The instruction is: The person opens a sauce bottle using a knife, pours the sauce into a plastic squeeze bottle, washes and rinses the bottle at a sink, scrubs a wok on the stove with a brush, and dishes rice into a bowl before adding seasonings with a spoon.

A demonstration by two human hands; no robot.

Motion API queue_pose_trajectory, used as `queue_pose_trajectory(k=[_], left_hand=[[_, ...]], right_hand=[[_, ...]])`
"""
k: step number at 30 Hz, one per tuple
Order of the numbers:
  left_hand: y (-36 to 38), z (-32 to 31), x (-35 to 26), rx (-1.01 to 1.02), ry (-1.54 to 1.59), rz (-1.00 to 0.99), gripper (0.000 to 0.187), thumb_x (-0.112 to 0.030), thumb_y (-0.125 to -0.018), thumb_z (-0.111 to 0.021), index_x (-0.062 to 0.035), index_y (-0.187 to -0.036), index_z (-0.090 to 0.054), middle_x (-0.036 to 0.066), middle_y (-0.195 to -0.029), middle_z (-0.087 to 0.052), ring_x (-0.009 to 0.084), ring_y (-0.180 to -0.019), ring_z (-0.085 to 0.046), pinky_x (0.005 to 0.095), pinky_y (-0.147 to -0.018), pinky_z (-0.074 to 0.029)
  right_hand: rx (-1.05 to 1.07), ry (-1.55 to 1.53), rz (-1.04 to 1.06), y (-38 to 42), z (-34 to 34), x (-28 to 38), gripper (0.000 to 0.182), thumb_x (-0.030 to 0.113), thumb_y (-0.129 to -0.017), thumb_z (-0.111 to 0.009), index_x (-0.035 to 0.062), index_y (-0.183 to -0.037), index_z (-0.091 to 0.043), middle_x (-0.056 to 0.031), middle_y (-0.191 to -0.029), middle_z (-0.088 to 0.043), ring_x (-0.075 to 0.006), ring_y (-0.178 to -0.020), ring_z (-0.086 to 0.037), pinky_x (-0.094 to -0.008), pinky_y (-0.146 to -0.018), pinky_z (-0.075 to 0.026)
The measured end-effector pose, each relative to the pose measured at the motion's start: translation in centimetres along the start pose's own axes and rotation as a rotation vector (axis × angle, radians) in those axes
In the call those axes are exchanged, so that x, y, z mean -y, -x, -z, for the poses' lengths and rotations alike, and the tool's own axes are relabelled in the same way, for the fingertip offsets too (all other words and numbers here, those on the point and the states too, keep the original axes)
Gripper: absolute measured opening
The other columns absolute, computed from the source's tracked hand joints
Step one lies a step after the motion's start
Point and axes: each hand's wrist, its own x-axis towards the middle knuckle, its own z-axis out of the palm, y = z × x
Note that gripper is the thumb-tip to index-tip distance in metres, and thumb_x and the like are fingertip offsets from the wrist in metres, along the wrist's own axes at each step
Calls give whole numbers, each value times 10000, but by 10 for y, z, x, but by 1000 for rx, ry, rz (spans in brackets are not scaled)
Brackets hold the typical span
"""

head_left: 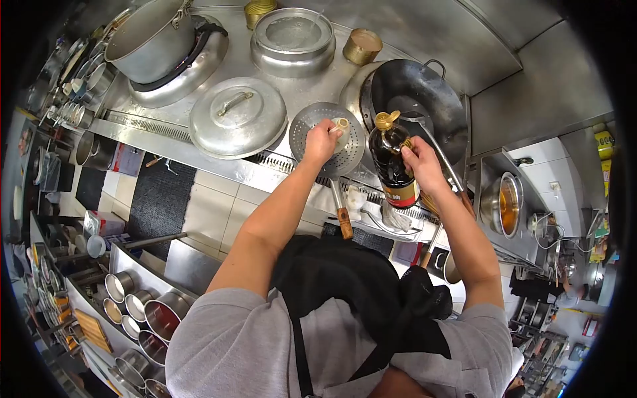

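Note:
My left hand is closed around a small pale container with a yellowish rim, held over a round perforated strainer. The strainer's wooden-tipped handle points toward me. In my right hand is a large bottle of dark liquid, gripped at its side handle. The bottle stands nearly upright, its yellow cap flipped open and its red label low down. Behind the bottle sits a black wok with a ladle-like metal tool resting in it.
A domed metal lid lies left of the strainer. Farther back are a big pot, a round metal vessel and a tin can. A metal bowl with orange contents is at the right; several metal containers stand lower left.

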Motion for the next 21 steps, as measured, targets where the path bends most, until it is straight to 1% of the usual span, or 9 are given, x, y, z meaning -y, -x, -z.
queue_pose_trajectory(k=[4, 6, 7, 8, 11, 13, 17, 20, 21], left_hand=[[-1, 1, 5, -1, 40, -19, 228, -202, -809, -752, -33, -904, -632, 166, -811, -672, 343, -774, -656, 422, -714, -505], [-2, 7, 4, 35, -52, -96, 242, -197, -779, -772, -37, -914, -650, 179, -903, -659, 355, -859, -640, 430, -787, -501], [-1, 12, 3, 30, -51, -99, 242, -197, -779, -772, -37, -914, -650, 179, -903, -659, 355, -859, -640, 430, -787, -501], [1, 17, 3, 23, -94, -123, 279, -197, -766, -781, -38, -955, -653, 189, -978, -640, 365, -924, -619, 432, -836, -491], [12, 41, 1, -6, -143, -153, 371, -200, -749, -793, -39, -1049, -645, 203, -1110, -599, 384, -1036, -577, 437, -919, -467], [20, 55, 13, -34, -146, -185, 472, -198, -750, -794, -36, -1151, -606, 202, -1180, -573, 385, -1102, -548, 438, -965, -445], [53, 95, 37, -45, -117, -147, 459, -192, -753, -794, -38, -1147, -615, 190, -1168, -585, 367, -1082, -562, 425, -955, -458], [81, 127, 53, -19, -109, 5, 434, -168, -764, -785, -44, -1147, -623, 166, -1133, -603, 309, -1029, -588, 391, -897, -489], [90, 135, 65, -32, -75, -4, 419, -176, -765, -781, -43, -1130, -625, 169, -1131, -599, 324, -1038, -582, 399, -904, -483]], right_hand=[[-19, 18, -29, -6, -9, -9, 211, 182, -966, -578, 23, -853, -498, -26, -620, -517, -102, -550, -481, -301, -514, -392], [-17, 88, -33, -9, -12, -8, 219, 191, -962, -581, 22, -850, -500, -29, -617, -521, -111, -548, -491, -308, -512, -391], [-7, 111, -63, -9, -13, -4, 244, 218, -949, -596, 7, -859, -513, -81, -638, -550, -182, -572, -532, -353, -550, -413], [-8, 112, -58, -11, -15, -4, 244, 218, -949, -596, 7, -859, -513, -81, -638, -550, -182, -572, -532, -353, -550, -413], [-11, 266, -59, -16, -20, -6, 300, 267, -920, -625, -17, -892, -534, -193, -730, -584, -332, -696, -579, -430, -667, -436], [-14, 273, -59, -18, -24, -5, 303, 268, -921, -625, -19, -895, -533, -198, -736, -587, -336, -707, -587, -428, -673, -440], [-1, 351, -71, -26, -29, -2, 324, 285, -918, -627, -28, -919, -543, -244, -826, -612, -407, -818, -615, -449, -729, -458], [11, 424, -47, -26, -34, 12, 335, 293, -916, -628, -33, -931, -550, -264, -877, -620, -442, -884, -612, -468, -760, -458], [17, 460, -34, -25, -35, 18, 341, 296, -915, -628, -36, -937, -552, -273, -900, -622, -457, -912, -606, -476, -773, -457]])
